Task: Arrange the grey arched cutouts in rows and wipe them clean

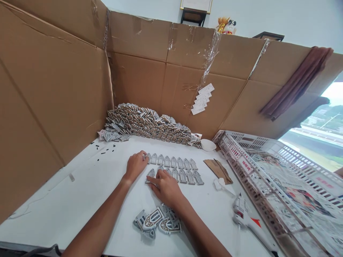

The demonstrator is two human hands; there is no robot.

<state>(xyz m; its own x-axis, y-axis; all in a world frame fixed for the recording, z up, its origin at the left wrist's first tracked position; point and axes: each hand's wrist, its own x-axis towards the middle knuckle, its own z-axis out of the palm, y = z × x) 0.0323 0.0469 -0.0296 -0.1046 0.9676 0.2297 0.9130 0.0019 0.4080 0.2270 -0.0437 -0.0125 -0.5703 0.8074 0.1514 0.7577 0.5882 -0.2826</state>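
Left hand (136, 165): fingers together, tips touching left end of far row of arched grey pieces (171, 162) | right hand (166, 187): fingers spread slightly, resting on left end of near row; pinch cannot be told for either hand | loose pieces (158, 222) nearer | glue gun (248, 217) right | heaped pieces (144, 123) far, on white table (66, 200).

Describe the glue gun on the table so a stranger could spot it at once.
A white plastic crate sits at the right of the white table. Just left of the crate's near end lies a white hot glue gun, set apart from everything around it by its red triangle mark.
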